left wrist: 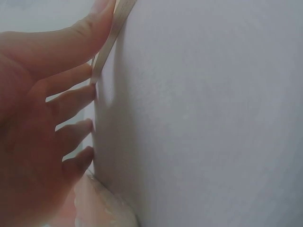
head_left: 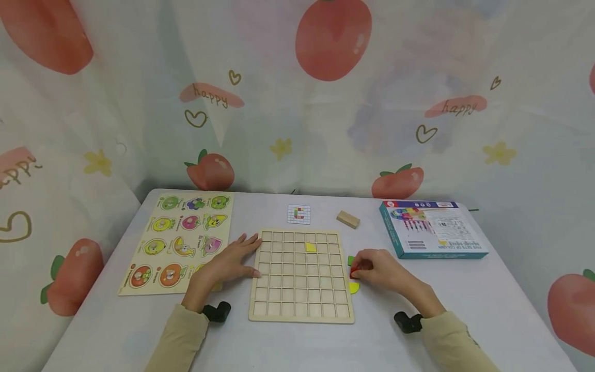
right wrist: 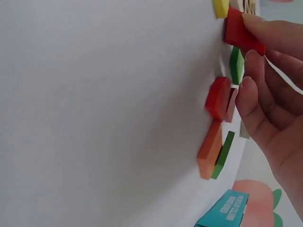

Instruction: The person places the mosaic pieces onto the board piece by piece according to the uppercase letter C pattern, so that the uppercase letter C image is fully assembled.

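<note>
A pale wooden grid board [head_left: 302,320], mostly unfilled, holds one flat yellow piece [head_left: 310,247] — right hand [head_left: 385,269] pinching a red block [right wrist: 239,32], left hand [head_left: 229,262] outstretched.

Curtain [head_left: 297,116]: "happy" in brown script on pink strokes, twice in full across the far side, left and right of middle, and once in part at the left. Box [head_left: 432,227], far right: larger print apparently reading "FIVE SET OF COLUMN", other lines and white side lettering unclear. Fruit board [head_left: 176,233], left: captions beside the fruits, too small to read.
</note>
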`<state>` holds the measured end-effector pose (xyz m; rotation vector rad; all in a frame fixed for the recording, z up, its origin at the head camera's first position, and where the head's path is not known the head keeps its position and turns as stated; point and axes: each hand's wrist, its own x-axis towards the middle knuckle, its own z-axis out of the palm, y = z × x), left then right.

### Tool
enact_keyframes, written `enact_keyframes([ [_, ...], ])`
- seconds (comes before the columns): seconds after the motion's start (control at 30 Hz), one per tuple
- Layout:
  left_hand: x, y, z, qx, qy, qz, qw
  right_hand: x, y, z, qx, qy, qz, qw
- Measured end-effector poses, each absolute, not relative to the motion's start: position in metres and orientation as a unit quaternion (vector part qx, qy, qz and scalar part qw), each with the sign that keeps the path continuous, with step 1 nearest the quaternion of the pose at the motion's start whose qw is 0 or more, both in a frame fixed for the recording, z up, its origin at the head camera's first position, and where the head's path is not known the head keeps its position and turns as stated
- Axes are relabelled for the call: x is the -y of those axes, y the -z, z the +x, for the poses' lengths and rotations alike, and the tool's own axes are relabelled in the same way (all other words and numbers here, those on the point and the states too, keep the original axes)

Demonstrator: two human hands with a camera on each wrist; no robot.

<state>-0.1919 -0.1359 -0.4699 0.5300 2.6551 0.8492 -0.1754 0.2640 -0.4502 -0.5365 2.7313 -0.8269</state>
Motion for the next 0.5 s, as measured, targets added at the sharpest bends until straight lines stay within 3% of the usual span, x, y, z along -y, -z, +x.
enact_keyframes([
  [0.5, 0.134, 0.467, -0.19, -0.924, -0.302, 0.173, 0.157, -0.241, 0.441, -0.194, -0.924, 0.311, -0.206, 0.085],
])
